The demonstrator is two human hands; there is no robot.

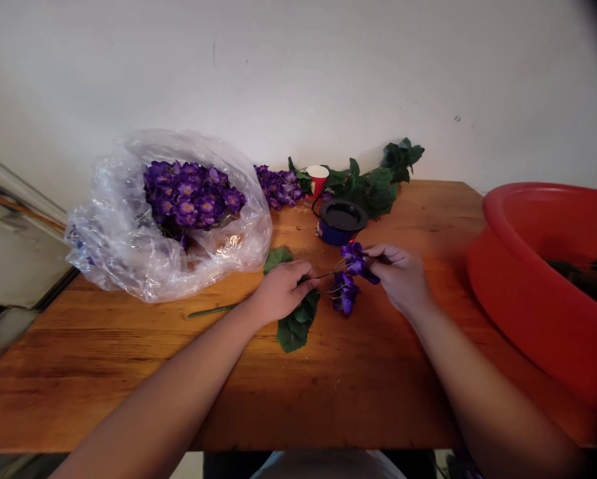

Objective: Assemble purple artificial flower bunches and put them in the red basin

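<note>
Near the middle of the wooden table [258, 392], my left hand [284, 291] is closed round the stem of an artificial flower spray, just above its green leaves [298, 326]. The bare green stem end [211, 311] sticks out to the left, under my wrist. My right hand [395, 273] pinches the purple blossoms [353, 258] at the spray's right end. Another purple blossom [345, 294] hangs just below on thin stalks. My right fingertips are partly hidden by the petals.
A clear plastic bag [129, 259] full of purple flowers [193, 196] sits at left. Behind are a dark blue pot-like container [341, 223], a red and white cup [318, 179] and leafy stems [378, 189]. A large red basin [528, 293] stands at right, greenery inside.
</note>
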